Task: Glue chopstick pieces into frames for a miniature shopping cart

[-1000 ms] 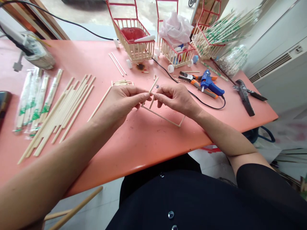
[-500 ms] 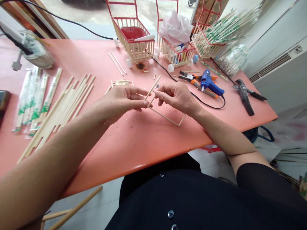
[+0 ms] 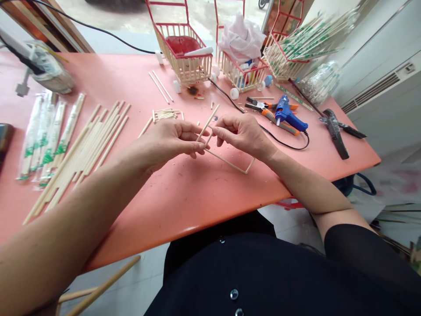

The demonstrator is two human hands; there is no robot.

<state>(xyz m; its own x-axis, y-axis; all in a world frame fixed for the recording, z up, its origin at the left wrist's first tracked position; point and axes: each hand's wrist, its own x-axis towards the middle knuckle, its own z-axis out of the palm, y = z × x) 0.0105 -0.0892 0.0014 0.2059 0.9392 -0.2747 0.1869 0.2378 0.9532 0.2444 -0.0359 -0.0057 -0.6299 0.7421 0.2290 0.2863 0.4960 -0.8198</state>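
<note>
Over the middle of the pink table [image 3: 184,197], my left hand [image 3: 171,140] and my right hand [image 3: 241,134] both pinch a thin wooden stick frame [image 3: 230,163]. One long side of the frame runs down to a corner at the right, resting near the tabletop. A short stick [image 3: 210,119] rises upright and tilted between my fingertips. Both hands' fingers are closed on the frame's sticks where they meet.
Bare chopsticks [image 3: 88,149] and wrapped ones [image 3: 46,136] lie at the left. A small bundle of cut sticks [image 3: 166,114] sits behind my left hand. A blue glue gun [image 3: 287,115], pliers [image 3: 263,109], black cutters [image 3: 335,127] and three stick-built carts [image 3: 187,57] stand behind.
My left hand's fingers have shifted slightly along the frame and closed tighter near the upright stick. The frame has stayed almost where it was; my right hand has barely moved.
</note>
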